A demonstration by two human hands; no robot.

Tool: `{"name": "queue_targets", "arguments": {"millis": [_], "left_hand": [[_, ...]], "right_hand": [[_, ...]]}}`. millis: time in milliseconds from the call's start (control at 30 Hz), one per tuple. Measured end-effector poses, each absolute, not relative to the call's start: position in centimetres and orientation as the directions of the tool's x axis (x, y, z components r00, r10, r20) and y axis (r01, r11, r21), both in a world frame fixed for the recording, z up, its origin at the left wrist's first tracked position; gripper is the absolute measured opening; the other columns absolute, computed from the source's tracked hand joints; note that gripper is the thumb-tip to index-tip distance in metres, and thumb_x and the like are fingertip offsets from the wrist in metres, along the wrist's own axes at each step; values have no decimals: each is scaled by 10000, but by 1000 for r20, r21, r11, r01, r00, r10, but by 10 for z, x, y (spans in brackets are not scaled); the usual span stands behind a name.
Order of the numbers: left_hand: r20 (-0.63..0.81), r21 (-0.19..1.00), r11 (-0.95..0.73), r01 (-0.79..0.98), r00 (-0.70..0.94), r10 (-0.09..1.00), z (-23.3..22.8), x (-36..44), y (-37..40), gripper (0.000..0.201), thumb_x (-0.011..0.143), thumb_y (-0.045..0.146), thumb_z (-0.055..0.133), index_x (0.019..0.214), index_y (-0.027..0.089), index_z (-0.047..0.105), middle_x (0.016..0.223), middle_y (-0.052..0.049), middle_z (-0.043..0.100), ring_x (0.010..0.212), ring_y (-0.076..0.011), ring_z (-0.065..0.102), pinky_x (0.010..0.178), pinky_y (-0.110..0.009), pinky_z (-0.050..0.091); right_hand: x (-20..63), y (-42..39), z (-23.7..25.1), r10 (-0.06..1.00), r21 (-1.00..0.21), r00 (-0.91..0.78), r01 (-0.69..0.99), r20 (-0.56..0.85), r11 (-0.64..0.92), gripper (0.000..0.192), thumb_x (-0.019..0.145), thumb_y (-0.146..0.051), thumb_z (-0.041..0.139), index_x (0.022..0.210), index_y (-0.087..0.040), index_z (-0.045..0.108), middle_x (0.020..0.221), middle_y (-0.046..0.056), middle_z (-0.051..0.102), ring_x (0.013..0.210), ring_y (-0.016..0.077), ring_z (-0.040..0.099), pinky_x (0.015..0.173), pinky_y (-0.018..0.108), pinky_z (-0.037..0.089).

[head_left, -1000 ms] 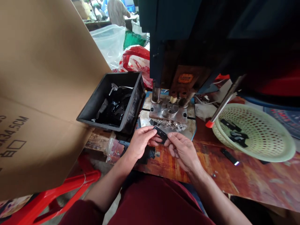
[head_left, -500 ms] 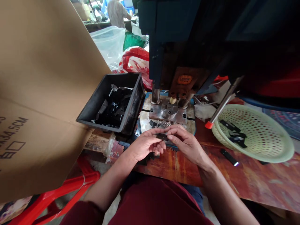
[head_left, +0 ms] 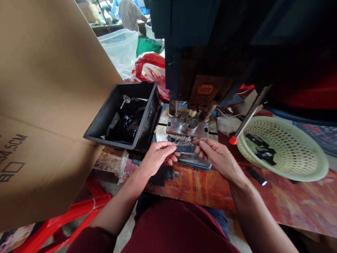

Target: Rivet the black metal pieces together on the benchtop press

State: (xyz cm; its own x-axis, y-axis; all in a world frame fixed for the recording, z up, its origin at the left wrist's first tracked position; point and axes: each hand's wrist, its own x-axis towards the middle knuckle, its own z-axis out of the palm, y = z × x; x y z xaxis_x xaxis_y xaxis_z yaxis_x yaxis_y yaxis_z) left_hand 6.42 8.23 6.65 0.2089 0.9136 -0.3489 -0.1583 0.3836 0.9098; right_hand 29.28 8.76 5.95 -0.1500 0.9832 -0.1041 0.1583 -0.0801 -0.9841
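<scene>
Left hand [head_left: 157, 157] pinches a flat black piece [head_left: 185, 149], right hand [head_left: 217, 154] at its other end, right before the press [head_left: 185, 24]; black bin [head_left: 146, 124] left, pale-green basket [head_left: 300, 140] right, dark parts [head_left: 129, 123] in both.

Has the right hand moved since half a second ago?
Yes: judged against the pale green basket, the right hand has shifted rightward, nearer the basket.

Left fingers [head_left: 167, 151] tight, right fingers [head_left: 206, 147] crooked
</scene>
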Motion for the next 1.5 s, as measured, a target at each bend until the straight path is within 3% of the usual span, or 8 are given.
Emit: {"name": "queue_targets", "arguments": {"millis": [167,400,700,833,967,1133,1367,1500], "left_hand": [[-358,902,393,-179,199,912,67,64,86,293,802,350,828,931,94,769,814,-123,782,593,-134,673,483,-213,479],[-361,897,400,-188,211,908,67,67,89,309,776,364,850,905,93,775,785,-113,776,575,-129,664,469,-205,472],[-369,903,402,-152,209,906,67,70,90,342,792,391,846,941,93,765,796,-106,776,580,-126,663,469,-200,474],[-363,909,400,-116,249,898,68,69,90,377,861,479,789,858,105,745,791,-99,768,538,-99,628,433,-183,437],[-360,892,403,-203,221,907,69,67,95,302,785,320,841,972,93,772,817,-90,778,631,-123,698,536,-197,537],[-299,920,316,-231,107,948,73,70,100,350,751,203,818,1077,97,747,731,-24,734,654,-145,719,589,-235,600],[-324,919,338,-202,97,941,82,77,104,243,761,162,787,988,84,748,720,-53,747,630,-153,720,566,-240,609],[-325,920,339,-198,102,940,83,79,108,214,776,134,764,983,81,743,710,-59,748,619,-153,719,560,-236,601]], "right_hand": [[297,86,59,982,-978,-155,194,-104,-73,488,929,-663,644,1043,-199,746,845,46,726,671,133,576,578,259,434],[294,86,62,960,-970,-221,209,-173,-127,523,910,-671,666,1091,-188,748,646,-15,633,568,108,483,534,247,363],[294,85,55,950,-974,-249,166,-190,-151,468,927,-627,669,1053,-182,735,756,42,746,573,111,563,514,242,405],[293,81,53,984,-940,-157,316,86,132,315,987,-491,643,1062,-204,748,842,52,775,674,157,665,637,312,541],[297,81,49,868,-739,-257,455,425,497,197,1026,-323,614,1120,-238,764,1067,72,795,978,219,743,885,391,597],[300,87,50,845,-655,-240,544,477,525,334,972,-351,717,1271,-209,678,1081,90,735,826,188,697,691,340,609],[294,99,60,773,-510,-320,605,548,611,238,1017,-314,656,1232,-222,701,1161,112,719,1056,240,717,922,427,630],[294,105,58,753,-469,-343,618,562,632,230,1025,-306,636,1219,-210,714,1111,116,716,1033,244,718,911,429,639]]}}
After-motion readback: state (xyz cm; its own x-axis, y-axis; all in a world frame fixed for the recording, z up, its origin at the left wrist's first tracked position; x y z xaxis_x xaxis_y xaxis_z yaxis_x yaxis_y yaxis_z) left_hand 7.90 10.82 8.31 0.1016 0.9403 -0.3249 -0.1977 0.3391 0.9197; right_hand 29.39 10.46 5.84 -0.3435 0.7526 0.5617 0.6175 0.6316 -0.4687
